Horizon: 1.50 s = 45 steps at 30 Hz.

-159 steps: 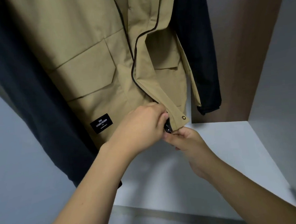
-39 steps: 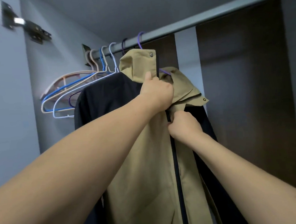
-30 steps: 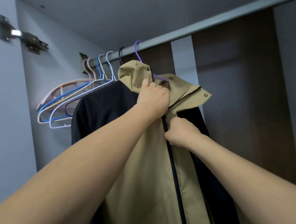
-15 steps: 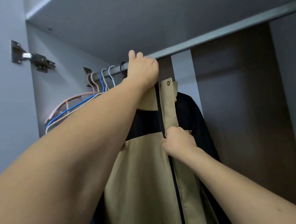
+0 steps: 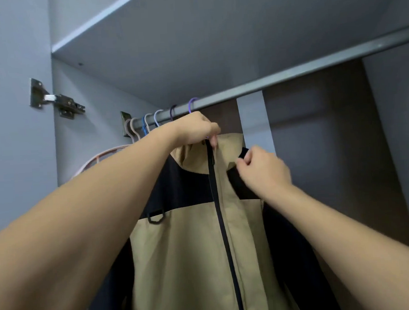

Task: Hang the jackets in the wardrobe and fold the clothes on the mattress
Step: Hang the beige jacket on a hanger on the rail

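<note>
A tan and black jacket [image 5: 192, 251] hangs zipped up on a purple hanger [image 5: 191, 103] from the wardrobe rail [image 5: 289, 75]. My left hand [image 5: 194, 129] reaches up and pinches the top of the tan collar beside the black zip. My right hand [image 5: 264, 172] is lower and to the right, against the black shoulder. Its fingers are curled and its thumb and forefinger pinch the collar's right edge. The hand is slightly blurred.
Several bare hangers [image 5: 146, 124] hang bunched at the rail's left end, near the wardrobe's side wall. A metal door hinge [image 5: 56, 101] juts from the left panel. A shelf [image 5: 191, 35] runs above the rail. The rail's right stretch carries nothing.
My left hand came down from the rail to the collar top. My right hand left the zip at chest height and moved up and right to the collar's edge.
</note>
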{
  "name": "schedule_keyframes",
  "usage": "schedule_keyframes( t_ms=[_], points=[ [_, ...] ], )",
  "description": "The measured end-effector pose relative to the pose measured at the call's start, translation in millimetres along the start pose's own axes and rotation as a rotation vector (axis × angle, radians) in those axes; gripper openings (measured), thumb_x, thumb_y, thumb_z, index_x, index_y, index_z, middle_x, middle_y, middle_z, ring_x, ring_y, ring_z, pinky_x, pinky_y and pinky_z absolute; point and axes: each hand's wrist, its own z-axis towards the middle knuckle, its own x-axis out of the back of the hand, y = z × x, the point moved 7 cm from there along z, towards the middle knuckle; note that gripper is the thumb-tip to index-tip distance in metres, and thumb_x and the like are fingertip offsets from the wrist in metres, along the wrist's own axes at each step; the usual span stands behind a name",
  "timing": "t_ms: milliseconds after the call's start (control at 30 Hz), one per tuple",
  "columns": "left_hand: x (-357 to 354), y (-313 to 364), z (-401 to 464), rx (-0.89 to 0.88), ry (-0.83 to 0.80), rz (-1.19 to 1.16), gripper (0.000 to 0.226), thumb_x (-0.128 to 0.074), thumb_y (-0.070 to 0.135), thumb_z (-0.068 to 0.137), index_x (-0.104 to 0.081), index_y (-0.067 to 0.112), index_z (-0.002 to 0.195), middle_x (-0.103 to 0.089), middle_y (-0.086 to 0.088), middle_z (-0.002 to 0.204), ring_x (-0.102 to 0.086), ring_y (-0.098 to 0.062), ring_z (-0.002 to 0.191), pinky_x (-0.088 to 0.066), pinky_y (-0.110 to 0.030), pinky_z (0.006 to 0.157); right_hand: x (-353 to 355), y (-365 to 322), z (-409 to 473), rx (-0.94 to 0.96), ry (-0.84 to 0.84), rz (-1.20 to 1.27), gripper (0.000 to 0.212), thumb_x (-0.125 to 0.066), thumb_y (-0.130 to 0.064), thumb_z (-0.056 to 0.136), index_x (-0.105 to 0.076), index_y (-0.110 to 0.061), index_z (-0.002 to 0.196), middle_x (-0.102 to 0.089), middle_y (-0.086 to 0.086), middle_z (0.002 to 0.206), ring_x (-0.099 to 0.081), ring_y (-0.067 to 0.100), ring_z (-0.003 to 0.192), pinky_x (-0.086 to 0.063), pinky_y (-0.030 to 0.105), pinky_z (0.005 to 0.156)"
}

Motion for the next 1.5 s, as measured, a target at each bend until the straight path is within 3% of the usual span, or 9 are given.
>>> schedule_keyframes(
  t_ms=[100,233,367,533,667,933,1167,1400,1500],
  points=[
    [5,-24,-6,0.08,0.114,0.321,0.024,-0.053,0.038,0.09,-0.059,0.025,0.108,-0.063,0.002,0.114,-0.057,-0.026,0.108,-0.041,-0.037,0.093,0,-3,18,-0.036,-0.058,0.194,0.051,-0.05,-0.058,0.092,-0.048,-0.018,0.124,-0.057,-0.001,0.113,-0.056,0.024,0.097,-0.045,0.034,0.075],
    [5,-34,-9,0.1,0.124,0.436,0.014,-0.053,0.031,0.092,-0.06,0.021,0.098,-0.064,0.003,0.097,-0.057,-0.026,0.102,-0.022,-0.04,0.084,-27,-26,25,0.031,-0.184,0.177,0.039,-0.059,-0.057,0.087,-0.055,-0.018,0.083,-0.058,-0.003,0.083,-0.058,0.022,0.081,-0.049,0.035,0.071],
    [11,-37,-12,0.148,0.063,0.281,0.016,-0.059,0.033,0.094,-0.066,0.019,0.099,-0.062,0.008,0.087,-0.056,-0.022,0.094,-0.033,-0.041,0.103,-45,-38,27,0.062,-0.162,0.252,0.033,-0.061,-0.042,0.092,-0.064,-0.02,0.116,-0.064,-0.001,0.111,-0.06,0.022,0.106,-0.05,0.038,0.092],
    [9,-39,-10,0.227,0.04,-0.105,0.018,-0.051,0.028,0.096,-0.058,0.017,0.084,-0.062,-0.009,0.095,-0.053,-0.023,0.083,-0.042,-0.033,0.081,-59,-47,16,0.208,-0.157,0.242,0.042,-0.049,-0.028,0.099,-0.05,-0.029,0.142,-0.057,-0.004,0.137,-0.054,0.019,0.123,-0.047,0.036,0.1],
    [1,-40,0,0.251,0.019,0.045,0.043,-0.071,0.055,0.076,-0.063,0.017,0.092,-0.064,-0.001,0.1,-0.062,-0.027,0.1,-0.047,-0.041,0.097,-73,-39,13,0.203,-0.199,0.163,0.044,-0.043,-0.02,0.099,-0.05,-0.031,0.141,-0.051,-0.001,0.135,-0.052,0.022,0.123,-0.046,0.037,0.101],
    [-13,-36,9,0.224,0.118,0.241,0.031,-0.057,0.048,0.088,-0.065,0.033,0.115,-0.055,-0.001,0.131,-0.032,-0.029,0.133,-0.014,-0.053,0.108,-86,-19,13,0.2,-0.327,0.076,0.045,-0.045,-0.02,0.097,-0.051,-0.021,0.141,-0.044,0.0,0.148,-0.042,0.02,0.136,-0.037,0.036,0.112],
    [-23,-24,-3,0.211,0.208,0.178,0.034,-0.049,0.034,0.093,-0.063,0.037,0.123,-0.049,-0.01,0.129,-0.026,-0.031,0.132,-0.013,-0.044,0.11,-91,-7,9,0.164,-0.34,0.069,0.044,-0.047,-0.032,0.097,-0.051,-0.02,0.139,-0.047,0.004,0.143,-0.049,0.026,0.127,-0.046,0.045,0.102],
    [-47,-15,-78,-0.102,0.699,0.389,0.043,-0.058,0.032,0.081,-0.055,0.031,0.124,-0.042,-0.003,0.13,-0.035,-0.028,0.118,-0.022,-0.043,0.099,-132,41,-63,-0.006,-0.394,0.249,0.06,-0.048,-0.045,0.098,-0.032,-0.022,0.151,-0.037,0.0,0.152,-0.042,0.021,0.135,-0.039,0.042,0.109],
    [-104,-28,-128,-0.163,0.626,0.22,0.055,-0.061,0.022,0.078,-0.051,0.022,0.133,-0.043,-0.007,0.129,-0.039,-0.026,0.112,-0.032,-0.041,0.097,-159,69,-112,-0.101,-0.441,0.291,0.059,-0.05,-0.046,0.097,-0.035,-0.021,0.149,-0.04,0.001,0.148,-0.044,0.02,0.133,-0.038,0.036,0.109]
  ],
)
